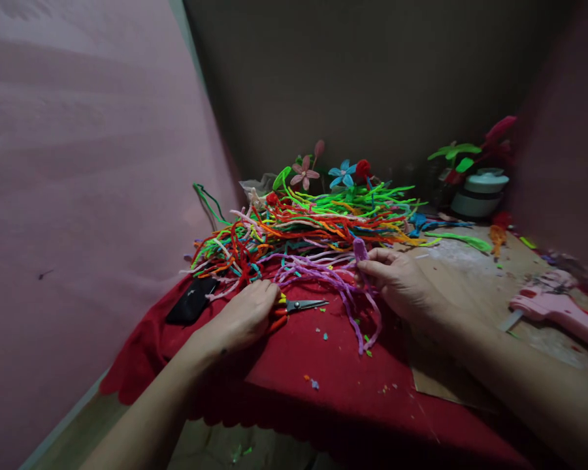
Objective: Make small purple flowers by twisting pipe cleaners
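Note:
My left hand [247,316] rests on the red cloth [323,385] with its fingers curled over the orange handles of a small pair of scissors [298,305], whose blades point right. My right hand [396,281] pinches a purple pipe cleaner [360,251] whose top is bent into a loop; more purple strands trail down from under it onto the cloth. Just beyond both hands lies a big tangled heap of pipe cleaners [313,225] in many colours.
Finished pipe-cleaner flowers [340,173] stand behind the heap. A black flat object [192,300] lies left of my left hand. A pink glue gun [553,307] lies on brown cardboard [470,287] at right. A white jar [480,192] stands at the back right. Small cut scraps dot the cloth.

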Action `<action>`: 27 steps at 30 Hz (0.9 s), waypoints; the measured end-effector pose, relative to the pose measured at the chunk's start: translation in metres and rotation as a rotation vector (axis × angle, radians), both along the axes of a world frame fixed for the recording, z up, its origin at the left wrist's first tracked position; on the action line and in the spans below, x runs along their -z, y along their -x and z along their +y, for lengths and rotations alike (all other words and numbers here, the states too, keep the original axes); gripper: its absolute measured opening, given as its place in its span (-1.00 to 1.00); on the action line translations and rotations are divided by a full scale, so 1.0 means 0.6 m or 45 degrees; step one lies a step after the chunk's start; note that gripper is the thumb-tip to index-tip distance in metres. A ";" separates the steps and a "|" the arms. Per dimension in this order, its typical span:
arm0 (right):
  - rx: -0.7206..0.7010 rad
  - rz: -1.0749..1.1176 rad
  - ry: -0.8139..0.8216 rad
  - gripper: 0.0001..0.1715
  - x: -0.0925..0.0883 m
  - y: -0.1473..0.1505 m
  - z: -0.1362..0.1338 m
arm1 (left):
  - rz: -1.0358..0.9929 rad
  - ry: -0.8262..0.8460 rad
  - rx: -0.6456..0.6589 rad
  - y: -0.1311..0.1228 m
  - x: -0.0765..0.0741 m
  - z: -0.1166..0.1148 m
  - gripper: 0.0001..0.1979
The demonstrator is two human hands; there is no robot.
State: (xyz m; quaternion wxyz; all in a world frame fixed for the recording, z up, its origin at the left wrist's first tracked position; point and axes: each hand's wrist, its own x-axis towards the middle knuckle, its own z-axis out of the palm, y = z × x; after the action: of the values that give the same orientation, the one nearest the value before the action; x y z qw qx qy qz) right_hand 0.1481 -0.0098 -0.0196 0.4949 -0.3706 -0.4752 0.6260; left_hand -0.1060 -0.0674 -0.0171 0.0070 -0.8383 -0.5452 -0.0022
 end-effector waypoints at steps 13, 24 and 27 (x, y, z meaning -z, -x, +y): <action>0.053 0.069 -0.003 -0.83 0.009 -0.001 0.007 | -0.357 0.108 -0.281 -0.025 -0.013 -0.034 -0.91; 0.071 0.091 0.065 -0.85 -0.021 -0.002 -0.010 | 0.128 -0.125 -0.268 -0.124 -0.001 -0.038 -0.79; 0.020 0.208 0.109 -0.87 -0.007 -0.001 -0.003 | 0.149 -0.133 -0.297 -0.130 0.004 -0.034 -0.77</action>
State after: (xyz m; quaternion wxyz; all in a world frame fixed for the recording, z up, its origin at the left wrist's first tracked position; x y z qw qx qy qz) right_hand 0.1488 -0.0118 -0.0157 0.5206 -0.3430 -0.4031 0.6700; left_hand -0.0282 -0.0879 -0.0197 0.0827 -0.7663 -0.6369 0.0193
